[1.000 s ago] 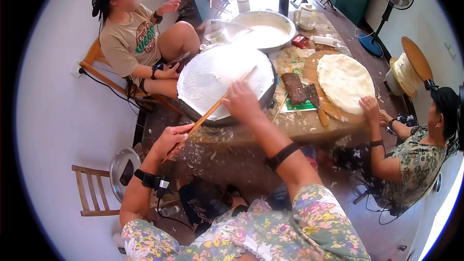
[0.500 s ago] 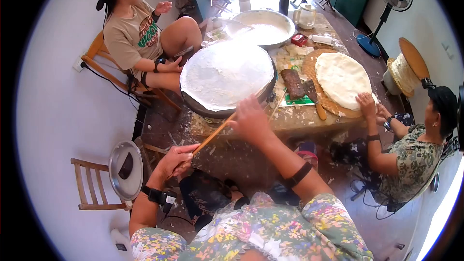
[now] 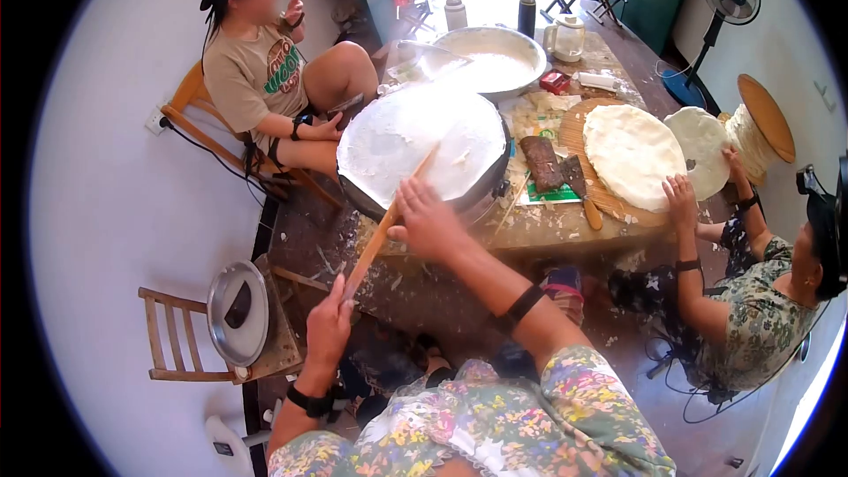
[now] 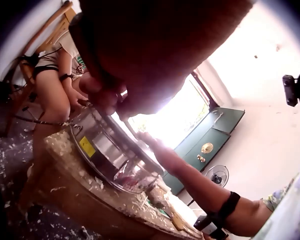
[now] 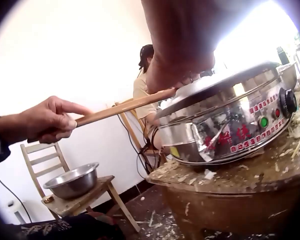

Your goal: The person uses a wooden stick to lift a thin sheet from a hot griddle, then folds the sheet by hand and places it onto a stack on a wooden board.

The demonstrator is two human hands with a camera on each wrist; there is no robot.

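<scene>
Now that the stick (image 3: 371, 253) has come back over the white sheet (image 3: 389, 137) on the griddle (image 3: 358, 201), I judge, from head view, work there unfinished; the basin (image 3: 495, 38) holds whitish mix (image 3: 490, 69), the metal bowl (image 3: 253, 333) something dark (image 3: 238, 305). My left-wrist view is mostly shadow. In right-wrist view, the left hand (image 5: 52, 120) curls round the stick; the right hand's (image 5: 180, 67) grip I cannot tell.

The left grip (image 5: 47, 120), a bare hand, pinches a wooden stick (image 5: 121, 107) near one end. The right grip (image 5: 179, 52) looks big and dark by the stick's other end. A shiny round cooker (image 5: 215, 131) with a green button (image 5: 263, 122) sits on the crumby surface (image 5: 200, 183). Lower down, a metal bowl (image 5: 79, 183) rests on a wooden chair (image 5: 95, 192).
</scene>
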